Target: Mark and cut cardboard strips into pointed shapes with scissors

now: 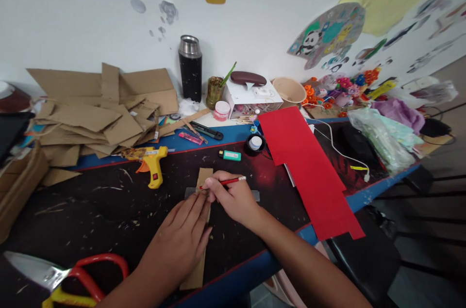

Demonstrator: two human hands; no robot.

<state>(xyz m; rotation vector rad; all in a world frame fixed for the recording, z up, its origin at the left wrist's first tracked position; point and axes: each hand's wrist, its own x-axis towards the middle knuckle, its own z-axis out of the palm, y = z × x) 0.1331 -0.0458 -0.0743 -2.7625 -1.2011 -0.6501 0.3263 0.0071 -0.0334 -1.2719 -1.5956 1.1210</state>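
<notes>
Here, a cardboard strip (pixel 194 274) runs from near the front of the table (pixel 109 216) under our flattened left hand (pixel 182 230); beyond, our right hand (pixel 236 199) pinches a red pencil (pixel 231 181). We'd best press firmly, lest the seemingly clear ruler (pixel 256 195) slip.

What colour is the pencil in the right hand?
The pencil is mostly red with a whitish end, as the head view shows.
</notes>
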